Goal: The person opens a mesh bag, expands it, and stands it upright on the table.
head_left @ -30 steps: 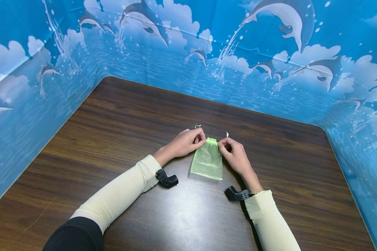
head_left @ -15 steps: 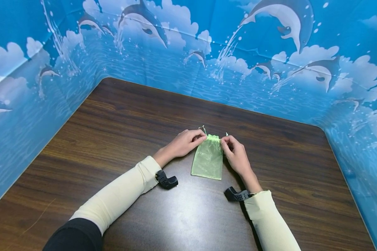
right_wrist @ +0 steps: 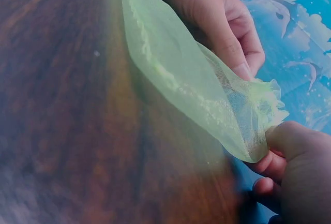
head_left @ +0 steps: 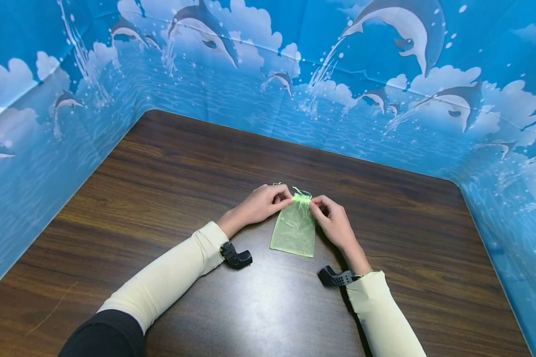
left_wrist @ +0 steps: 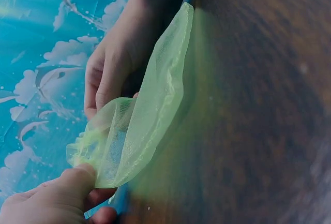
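A dolphin-print backdrop (head_left: 205, 89) runs along the left, far and right edges of my wood-grain table (head_left: 196, 163). On the left, my black-and-cream sleeve (head_left: 169, 277) ends at a black wrist camera (head_left: 236, 256). Beyond it, my left hand (head_left: 260, 204) pinches the gathered neck of a sheer green drawstring pouch (head_left: 296, 230) at its left side, thumb against fingers. The pouch is between my hands, well in from the table's left and right edges, its neck toward the far edge; a thin cord (head_left: 302, 191) loops past it. My right hand (head_left: 336, 220) pinches the neck's right side, above another wrist camera (head_left: 335, 277) and cream sleeve (head_left: 384, 312).
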Demonstrator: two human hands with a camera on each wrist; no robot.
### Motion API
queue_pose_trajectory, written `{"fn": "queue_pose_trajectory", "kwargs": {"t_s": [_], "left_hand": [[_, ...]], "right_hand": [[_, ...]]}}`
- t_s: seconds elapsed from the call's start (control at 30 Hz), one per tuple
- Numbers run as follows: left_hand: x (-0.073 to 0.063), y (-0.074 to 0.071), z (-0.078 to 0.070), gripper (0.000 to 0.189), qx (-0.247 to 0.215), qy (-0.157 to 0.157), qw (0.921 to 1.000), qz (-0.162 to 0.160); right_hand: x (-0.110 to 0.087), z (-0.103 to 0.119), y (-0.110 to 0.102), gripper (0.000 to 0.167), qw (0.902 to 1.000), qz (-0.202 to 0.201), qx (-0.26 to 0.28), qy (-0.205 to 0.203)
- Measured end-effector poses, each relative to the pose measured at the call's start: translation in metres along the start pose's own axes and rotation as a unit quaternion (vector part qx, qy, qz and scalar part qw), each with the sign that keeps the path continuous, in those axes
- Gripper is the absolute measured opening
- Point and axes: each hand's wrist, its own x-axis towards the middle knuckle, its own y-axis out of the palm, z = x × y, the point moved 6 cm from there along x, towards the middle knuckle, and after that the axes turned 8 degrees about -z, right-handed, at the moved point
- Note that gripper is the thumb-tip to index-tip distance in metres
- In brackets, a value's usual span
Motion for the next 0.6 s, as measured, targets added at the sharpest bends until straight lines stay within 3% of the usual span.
{"fn": "queue_pose_trajectory", "kwargs": {"t_s": [0.6], "left_hand": [[-0.0001, -0.0025, -0.0040, 0.007, 0.024, 0.023, 0.9993, -0.018]], "right_hand": [[-0.0002, 0.0020, -0.0015, 0.016, 0.9997, -0.025, 0.000, -0.005]]}}
